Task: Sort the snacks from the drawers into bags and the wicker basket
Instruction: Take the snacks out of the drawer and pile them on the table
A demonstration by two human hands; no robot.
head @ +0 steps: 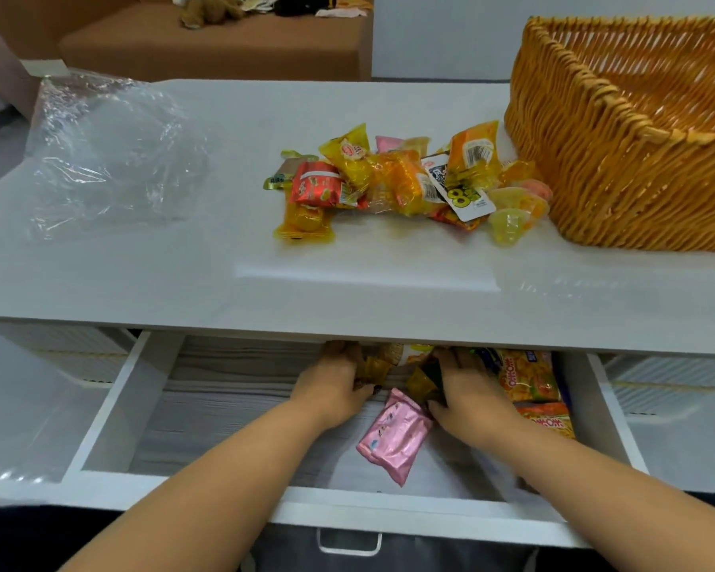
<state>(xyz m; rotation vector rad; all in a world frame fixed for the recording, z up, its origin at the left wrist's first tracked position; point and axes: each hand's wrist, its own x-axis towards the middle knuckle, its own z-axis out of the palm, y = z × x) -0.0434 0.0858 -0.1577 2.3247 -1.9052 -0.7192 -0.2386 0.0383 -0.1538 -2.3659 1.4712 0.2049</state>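
Note:
The white drawer stands pulled out under the tabletop. Both my hands reach deep inside it. My left hand grips small gold-wrapped snacks under the table's edge. My right hand curls round dark and gold packets. A pink packet lies loose between my wrists. Orange snack packs fill the drawer's right side. On the table lies a pile of snacks, with the wicker basket at its right and a clear plastic bag at the left.
The white tabletop overhangs the back of the drawer and hides my fingertips. The drawer's handle is near my body. A brown sofa with a plush toy stands behind the table.

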